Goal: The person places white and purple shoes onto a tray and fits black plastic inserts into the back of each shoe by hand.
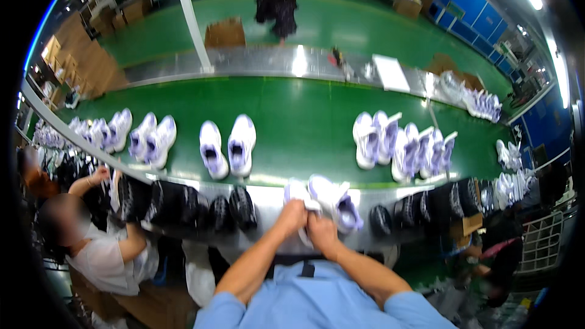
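My left hand [294, 214] and my right hand [322, 231] are close together at the metal ledge in front of me. Both are closed on a white sneaker [297, 190], gripping it around its upper opening. Which part lies between the fingers, tongue or lace, is hidden. Just to the right, touching or nearly touching it, lies its white and lavender mate [329, 192], its lavender lining facing me. On the green belt beyond, a pair of white and lavender sneakers [242, 146] stands to the left, and several more [365, 140] stand to the right.
Black shoes [242, 208] line the ledge on my left, and more black shoes [407, 210] on my right. A white sheet [390, 73] lies on the metal rail [268, 64] beyond the belt. A co-worker [103, 250] sits at left; another person [279, 6] carries a box across.
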### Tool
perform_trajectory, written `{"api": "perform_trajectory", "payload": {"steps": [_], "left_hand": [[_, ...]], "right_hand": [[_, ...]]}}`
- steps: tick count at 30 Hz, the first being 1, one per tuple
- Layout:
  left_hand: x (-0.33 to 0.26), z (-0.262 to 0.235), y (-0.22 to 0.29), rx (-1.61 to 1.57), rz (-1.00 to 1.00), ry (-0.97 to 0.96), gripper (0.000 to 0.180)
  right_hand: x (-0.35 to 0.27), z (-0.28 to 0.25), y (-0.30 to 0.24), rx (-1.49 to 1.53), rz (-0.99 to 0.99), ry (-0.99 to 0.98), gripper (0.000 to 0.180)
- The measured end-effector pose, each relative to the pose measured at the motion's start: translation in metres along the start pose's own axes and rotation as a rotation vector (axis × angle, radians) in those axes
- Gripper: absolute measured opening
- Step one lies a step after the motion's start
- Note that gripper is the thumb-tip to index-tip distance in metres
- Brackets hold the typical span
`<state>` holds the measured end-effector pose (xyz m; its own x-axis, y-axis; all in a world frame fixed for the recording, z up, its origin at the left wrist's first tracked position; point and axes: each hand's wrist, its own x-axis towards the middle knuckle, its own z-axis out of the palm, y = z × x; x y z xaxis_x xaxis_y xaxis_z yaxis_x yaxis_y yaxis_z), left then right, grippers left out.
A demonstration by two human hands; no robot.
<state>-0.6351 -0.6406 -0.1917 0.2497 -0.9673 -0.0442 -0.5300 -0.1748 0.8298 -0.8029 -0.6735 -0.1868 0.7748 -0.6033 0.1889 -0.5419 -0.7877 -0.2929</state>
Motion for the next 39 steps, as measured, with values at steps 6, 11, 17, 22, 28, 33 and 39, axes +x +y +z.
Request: {"api": "perform_trajectory", "payload": {"steps": [6,11,17,22,28,33,39], "left_hand": [[-0.052,-0.011,0.037,0.044,-0.125,0.319,0.064],[-0.066,0.019,0.042,0.013,-0.487,0.156,0.081],[-0.075,-0.012,0.040,0.055,-0.364,0.250,0.059],[-0.079,-0.007,0.032,0.067,-0.414,0.364,0.031],[-0.074,0.013,0.020,0.100,-0.317,0.562,0.027],[-0.076,-0.002,0.039,0.050,-0.394,0.477,0.043],[-0.062,-0.020,0.081,0.364,-0.019,0.360,0.030]], "right_hand": [[-0.010,-0.049,-0.006,0.285,0.286,0.054,0.035],[0.017,-0.030,-0.004,0.328,0.453,-0.126,0.050],[0.031,-0.048,-0.012,0.432,0.488,-0.292,0.059],[0.072,-0.052,0.017,0.613,-0.221,-0.175,0.042],[0.078,-0.030,0.012,0.502,-0.449,-0.400,0.035],[0.081,-0.020,0.021,0.923,-0.052,-0.468,0.034],[0.082,-0.032,0.034,1.703,0.560,-0.501,0.023]]}}
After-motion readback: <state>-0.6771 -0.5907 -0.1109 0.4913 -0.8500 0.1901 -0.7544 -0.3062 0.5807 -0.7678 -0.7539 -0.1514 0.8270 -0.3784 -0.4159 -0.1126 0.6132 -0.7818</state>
